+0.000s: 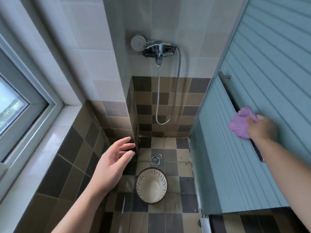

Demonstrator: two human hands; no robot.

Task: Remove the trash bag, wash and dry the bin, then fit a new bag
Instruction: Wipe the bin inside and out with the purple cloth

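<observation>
A small round bin (152,185), cream inside with slits in its wall and a dark rim, stands upright on the tiled shower floor with nothing in it. My left hand (114,161) hovers above and to the left of it, fingers spread and relaxed, holding nothing. My right hand (261,127) grips a crumpled purple cloth (240,122) up against the handle bar (235,105) of the blue ribbed shower door.
A floor drain (155,160) lies just beyond the bin. A shower mixer tap (157,47) with a round head and a looping metal hose (170,98) hangs on the far wall. A window (15,101) and its white sill are at the left.
</observation>
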